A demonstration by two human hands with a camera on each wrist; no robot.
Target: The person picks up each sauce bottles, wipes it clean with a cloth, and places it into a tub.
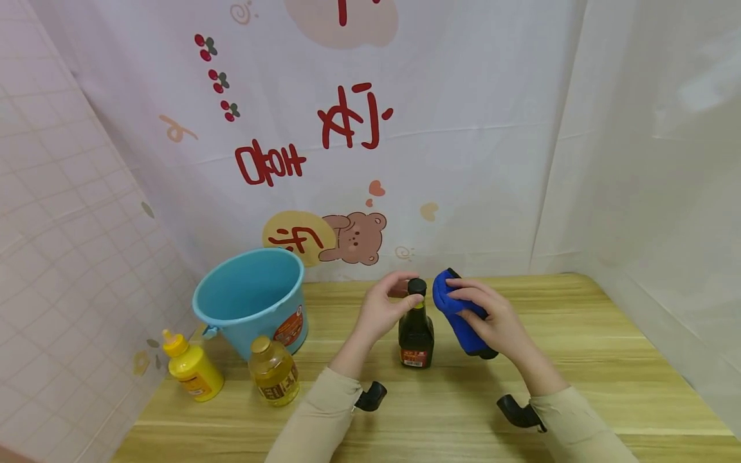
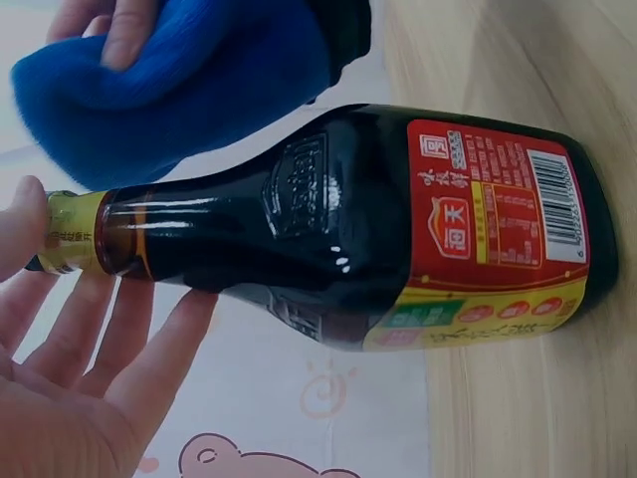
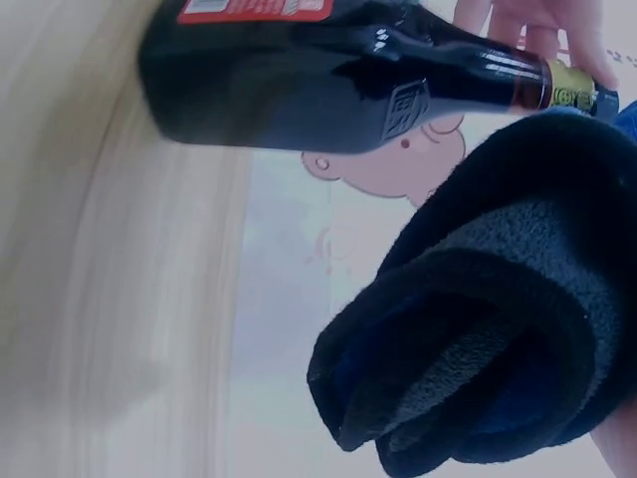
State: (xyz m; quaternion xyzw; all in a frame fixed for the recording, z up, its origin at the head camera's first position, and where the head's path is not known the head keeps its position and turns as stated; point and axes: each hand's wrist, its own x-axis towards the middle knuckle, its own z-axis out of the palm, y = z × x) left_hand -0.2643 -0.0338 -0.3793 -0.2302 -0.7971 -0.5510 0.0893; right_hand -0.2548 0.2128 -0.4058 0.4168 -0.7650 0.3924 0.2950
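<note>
A dark glass soy sauce bottle [image 1: 415, 331] with a black cap stands upright on the table. My left hand [image 1: 379, 310] grips it by the neck just under the cap, with the thumb on the near side and fingers behind. The left wrist view shows its red label [image 2: 478, 204] with a barcode. To the right of the bottle, my right hand [image 1: 491, 316] holds a folded blue cloth [image 1: 460, 325] with black edging, thumb and fingers pinching its upper part. In the right wrist view the cloth's folded end [image 3: 478, 349] hangs close to the bottle's neck.
On the left of the wooden table [image 1: 556, 334] stands a light blue bucket [image 1: 249, 283]. In front of it are an oil bottle [image 1: 274, 373] with a gold cap and a yellow squeeze bottle [image 1: 193, 370]. A printed white curtain [image 1: 475, 161] hangs behind the table.
</note>
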